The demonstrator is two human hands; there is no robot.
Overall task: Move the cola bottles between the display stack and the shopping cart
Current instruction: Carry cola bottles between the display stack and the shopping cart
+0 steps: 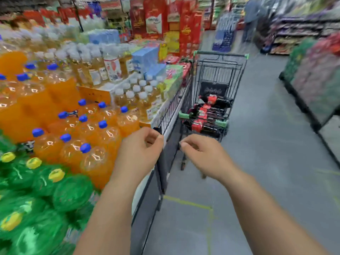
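A black wire shopping cart point(220, 70) with green corner guards stands in the aisle ahead, right beside the drinks display. Several dark cola bottles point(207, 115) with red labels lie stacked inside it. My left hand point(141, 151) hovers over the display's corner, fingers loosely curled, holding nothing. My right hand point(204, 157) floats just short of the cart's near end, fingers also curled and empty. The view is blurred by motion. No cola bottles show on the display stack point(165, 115) from here.
The display on my left carries orange soda bottles point(88, 129) with blue caps, green bottles point(36, 181) with yellow caps and pale yellow drinks point(103, 67). A low shelf point(316, 80) stands on the right. A person point(252, 17) stands far down the grey aisle.
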